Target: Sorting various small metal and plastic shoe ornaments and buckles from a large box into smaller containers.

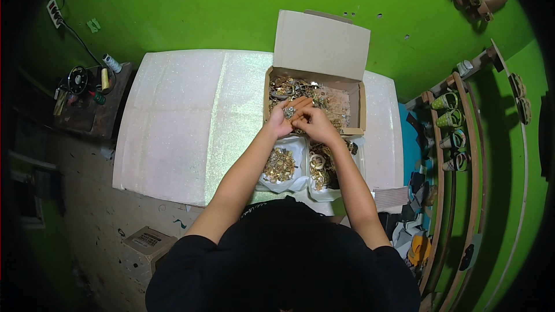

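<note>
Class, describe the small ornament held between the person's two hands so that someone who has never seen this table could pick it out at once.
Start at the open cardboard box on the pale glittery table. Over its near edge the left hand and right hand meet. Between their fingertips is a small silvery ornament, the only piece lifted clear; the other metal trinkets lie in the box or the white bags.

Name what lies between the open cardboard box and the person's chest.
In the head view: both hands holding a small ornament, then two white bags of gold trinkets.
</note>
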Demonstrator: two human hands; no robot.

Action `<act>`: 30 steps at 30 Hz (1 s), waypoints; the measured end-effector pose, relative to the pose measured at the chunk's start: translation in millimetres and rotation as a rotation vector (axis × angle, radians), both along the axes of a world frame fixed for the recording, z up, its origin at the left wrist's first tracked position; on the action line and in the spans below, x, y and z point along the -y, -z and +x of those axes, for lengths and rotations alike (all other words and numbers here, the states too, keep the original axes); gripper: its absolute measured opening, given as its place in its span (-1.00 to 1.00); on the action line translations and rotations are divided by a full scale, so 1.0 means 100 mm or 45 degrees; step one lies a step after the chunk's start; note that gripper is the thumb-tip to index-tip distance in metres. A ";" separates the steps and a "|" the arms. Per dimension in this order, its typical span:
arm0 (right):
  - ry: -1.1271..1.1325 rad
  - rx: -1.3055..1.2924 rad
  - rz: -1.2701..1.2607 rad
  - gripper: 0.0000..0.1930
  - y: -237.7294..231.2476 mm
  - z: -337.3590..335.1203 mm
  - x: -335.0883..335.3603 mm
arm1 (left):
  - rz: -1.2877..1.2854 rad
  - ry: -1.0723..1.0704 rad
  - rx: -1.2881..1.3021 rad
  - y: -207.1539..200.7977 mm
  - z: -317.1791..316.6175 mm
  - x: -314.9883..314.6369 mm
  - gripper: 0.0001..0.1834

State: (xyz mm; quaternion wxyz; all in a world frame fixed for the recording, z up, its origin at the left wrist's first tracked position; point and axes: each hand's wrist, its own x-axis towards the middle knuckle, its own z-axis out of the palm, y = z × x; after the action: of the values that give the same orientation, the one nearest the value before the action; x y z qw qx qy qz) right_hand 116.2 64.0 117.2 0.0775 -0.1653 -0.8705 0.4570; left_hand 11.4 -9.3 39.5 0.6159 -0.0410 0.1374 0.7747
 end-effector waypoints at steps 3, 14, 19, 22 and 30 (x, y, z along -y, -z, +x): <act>-0.275 0.143 -0.053 -0.89 -0.03 0.09 -0.05 | 0.124 0.016 0.114 0.03 -0.02 -0.02 -0.49; 0.005 -0.192 0.576 -0.80 0.19 -0.14 0.02 | -0.205 0.035 -0.066 0.02 -0.02 -0.04 -0.49; 0.027 -0.073 0.813 -0.78 0.30 -0.25 0.14 | 0.035 0.056 -0.072 0.14 -0.06 -0.03 -0.49; 0.049 -0.124 0.856 -0.80 0.37 -0.26 0.11 | 0.071 0.055 -0.078 0.12 -0.04 -0.05 -0.48; 0.084 -0.416 0.642 -0.89 0.40 -0.27 0.04 | -0.031 0.022 0.061 0.11 -0.05 -0.05 -0.52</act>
State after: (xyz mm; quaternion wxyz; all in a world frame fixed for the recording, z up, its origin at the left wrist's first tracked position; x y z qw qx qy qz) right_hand 89.1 60.3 77.7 0.2700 -0.0931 -0.9267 0.2442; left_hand 6.1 -4.5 28.7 0.6251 -0.0658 0.1325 0.7664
